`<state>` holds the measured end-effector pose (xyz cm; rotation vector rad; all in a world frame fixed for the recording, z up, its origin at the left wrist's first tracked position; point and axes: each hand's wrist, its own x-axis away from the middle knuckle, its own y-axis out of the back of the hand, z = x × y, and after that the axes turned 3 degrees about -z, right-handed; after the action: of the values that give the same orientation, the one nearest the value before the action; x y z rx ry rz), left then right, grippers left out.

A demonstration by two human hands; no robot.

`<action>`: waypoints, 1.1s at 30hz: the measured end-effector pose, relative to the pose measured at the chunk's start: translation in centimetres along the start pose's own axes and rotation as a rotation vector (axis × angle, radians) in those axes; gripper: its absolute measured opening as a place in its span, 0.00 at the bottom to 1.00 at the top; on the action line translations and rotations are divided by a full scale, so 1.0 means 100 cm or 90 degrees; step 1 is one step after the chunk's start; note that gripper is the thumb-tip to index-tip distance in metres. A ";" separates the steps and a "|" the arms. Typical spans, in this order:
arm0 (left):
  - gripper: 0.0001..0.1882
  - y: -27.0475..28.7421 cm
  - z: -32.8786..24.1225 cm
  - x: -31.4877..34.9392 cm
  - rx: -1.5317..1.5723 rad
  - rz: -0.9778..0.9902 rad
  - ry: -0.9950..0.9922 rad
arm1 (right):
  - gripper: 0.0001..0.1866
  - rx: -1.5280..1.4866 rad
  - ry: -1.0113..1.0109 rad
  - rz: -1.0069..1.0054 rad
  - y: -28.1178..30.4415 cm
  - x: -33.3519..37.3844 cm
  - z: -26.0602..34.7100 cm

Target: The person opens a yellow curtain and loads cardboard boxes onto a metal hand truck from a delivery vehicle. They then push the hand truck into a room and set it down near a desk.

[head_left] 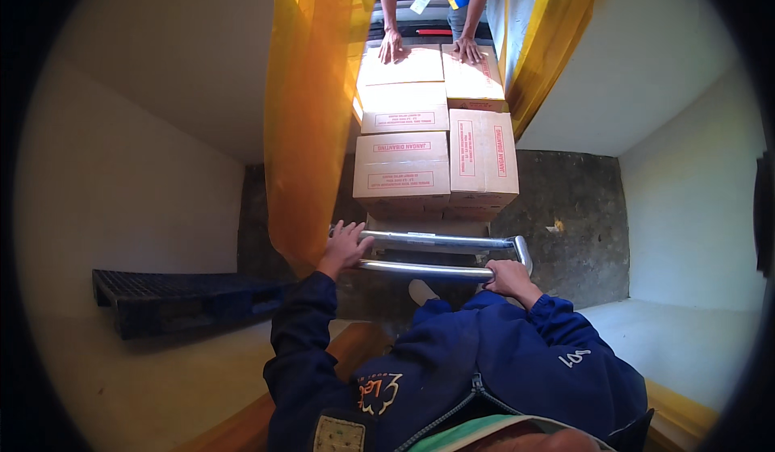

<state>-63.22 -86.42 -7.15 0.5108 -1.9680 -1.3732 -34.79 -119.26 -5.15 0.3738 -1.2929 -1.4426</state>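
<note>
Cardboard boxes [401, 165] with red print stand in two columns on a cart in front of me. The cart's silver metal handle [436, 240] runs across on my side, as two bars joined by a bend at the right. My left hand [345, 248] lies over the handle's left end, fingers stretched and spread, beside a hanging yellow strip curtain [311, 113]. Around the lower bar near the right bend, my right hand [514, 281] is closed. At the far end, another person's two hands [391, 47] rest flat on the farthest boxes.
A dark blue plastic pallet [186, 299] leans or lies at the left by the white wall [145, 153]. More yellow strip curtain [565, 40] hangs at the right of the opening. The floor [577, 218] is dark, with a small pale patch to the right.
</note>
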 end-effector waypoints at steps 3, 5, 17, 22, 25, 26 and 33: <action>0.27 0.025 0.080 0.010 0.020 0.135 0.085 | 0.16 0.066 -0.022 -0.030 -0.008 0.003 0.003; 0.26 0.020 0.099 0.015 0.023 0.067 -0.079 | 0.15 0.116 -0.036 -0.015 -0.014 0.008 0.007; 0.39 -0.007 0.053 0.059 -0.115 0.127 0.145 | 0.15 0.143 -0.011 -0.151 -0.038 0.046 0.024; 0.36 -0.013 0.062 0.069 -0.106 0.095 0.088 | 0.16 0.146 -0.052 -0.167 -0.039 0.057 0.040; 0.37 -0.012 0.065 0.076 -0.109 0.067 0.091 | 0.16 0.136 -0.081 -0.152 -0.039 0.061 0.050; 0.38 -0.010 0.066 0.079 -0.098 0.065 0.071 | 0.15 0.138 -0.088 -0.148 -0.038 0.061 0.053; 0.36 0.009 0.066 0.105 -0.082 0.001 0.033 | 0.14 0.146 -0.129 -0.115 -0.032 0.071 0.076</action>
<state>-75.22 -88.57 -4.54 0.4799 -1.8249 -1.4593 -44.86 -122.17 -2.26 0.5170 -1.6310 -1.5159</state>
